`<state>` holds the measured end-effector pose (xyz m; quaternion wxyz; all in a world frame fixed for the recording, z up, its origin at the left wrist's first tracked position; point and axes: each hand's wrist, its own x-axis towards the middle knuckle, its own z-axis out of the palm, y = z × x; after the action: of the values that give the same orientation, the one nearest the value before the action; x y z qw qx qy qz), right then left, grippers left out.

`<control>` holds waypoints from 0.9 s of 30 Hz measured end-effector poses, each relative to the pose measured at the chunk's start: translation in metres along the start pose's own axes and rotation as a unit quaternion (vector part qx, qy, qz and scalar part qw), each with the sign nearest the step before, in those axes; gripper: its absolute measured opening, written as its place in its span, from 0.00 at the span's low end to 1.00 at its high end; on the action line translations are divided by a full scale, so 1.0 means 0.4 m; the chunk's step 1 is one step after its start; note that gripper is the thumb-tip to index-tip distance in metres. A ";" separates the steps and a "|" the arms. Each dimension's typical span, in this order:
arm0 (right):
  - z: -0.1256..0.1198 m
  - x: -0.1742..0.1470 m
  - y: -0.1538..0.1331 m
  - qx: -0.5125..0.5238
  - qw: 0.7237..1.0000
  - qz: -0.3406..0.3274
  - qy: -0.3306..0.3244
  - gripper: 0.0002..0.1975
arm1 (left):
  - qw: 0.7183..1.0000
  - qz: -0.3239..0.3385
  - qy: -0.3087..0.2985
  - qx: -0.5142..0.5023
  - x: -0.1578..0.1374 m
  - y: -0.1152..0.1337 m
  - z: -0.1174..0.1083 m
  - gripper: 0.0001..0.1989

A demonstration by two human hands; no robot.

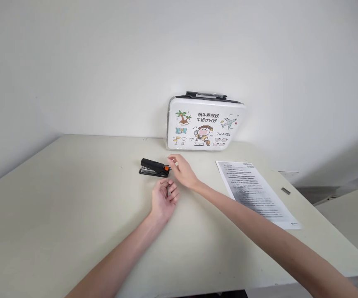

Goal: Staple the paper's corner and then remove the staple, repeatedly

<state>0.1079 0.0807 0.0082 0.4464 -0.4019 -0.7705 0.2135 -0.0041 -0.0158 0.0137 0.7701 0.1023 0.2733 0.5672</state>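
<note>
A black stapler [154,167] with an orange piece at its right end lies on the table. My right hand [181,170] reaches to that end, thumb and fingers bent closely about the small part that sticks out behind the orange piece. Just in front of the stapler, my left hand [164,198] rests palm up with loosely curled fingers that stand somewhat apart. Nothing shows in its palm, and its upper fingertips come close to the stapler's lower right corner. Whether they touch it I cannot tell.
Behind the hands, a white case [205,124] with cartoon prints and a black handle leans against the wall. A printed sheet of paper [253,188] lies right of my right forearm. Beyond it, a small strip of staples [286,191] sits near the table's [57,215] right edge.
</note>
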 end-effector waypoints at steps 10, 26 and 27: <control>-0.174 -0.228 -0.103 -0.155 0.968 -0.139 -0.139 0.17 | 0.994 -0.087 -0.001 0.061 0.000 -0.024 0.014 0.23; -0.217 -0.339 -0.131 -0.220 0.970 -0.054 -0.083 0.07 | 0.963 -0.173 -0.095 0.183 -0.039 -0.067 0.058 0.15; -0.219 -0.339 -0.134 -0.221 0.970 -0.050 -0.087 0.07 | 0.960 -0.175 -0.106 0.189 -0.039 -0.067 0.058 0.15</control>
<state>0.1977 -0.0630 0.0198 0.2881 -0.4313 -0.8535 0.0499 0.0269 -0.0358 0.0251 0.8484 0.2567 0.3058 0.3476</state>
